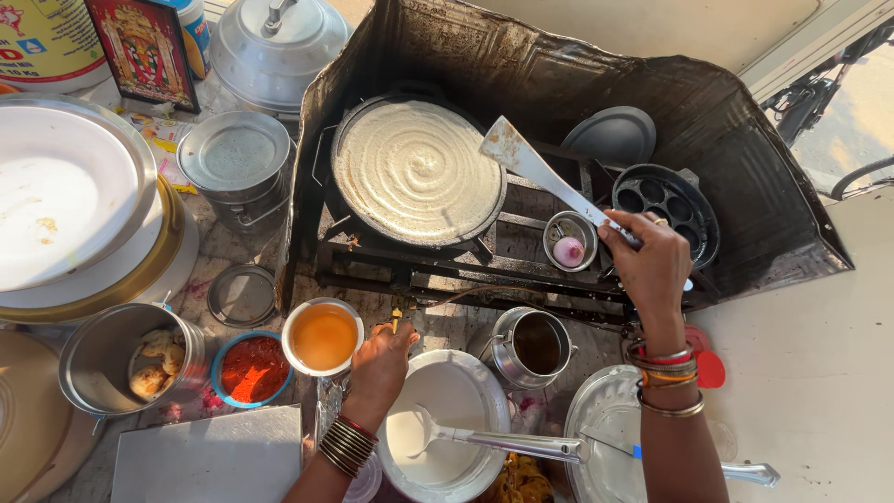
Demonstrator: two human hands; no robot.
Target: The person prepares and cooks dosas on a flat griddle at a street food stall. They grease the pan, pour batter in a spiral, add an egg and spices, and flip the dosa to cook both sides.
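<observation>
Over soot-black stove (pixel 521 270): right hand (pixel 652 265) fingers clamp spatula (pixel 540 172); left hand (pixel 380 363) fingers pinch stove knob (pixel 397 319).

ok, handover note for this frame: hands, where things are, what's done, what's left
Right hand: gripping the metal spatula, blade raised over the stove, beside the griddle.
Left hand: down at the stove's front edge by a small yellow knob; actual contact can't be told.
Griddle: batter spread in a full spiral round, pale, unflipped.
Batter pot near the person, ladle resting in it.
Bowl of orange liquid and red powder bowl left of the left hand.
Done: batter spread. Left: nothing added on top, round not lifted.
</observation>
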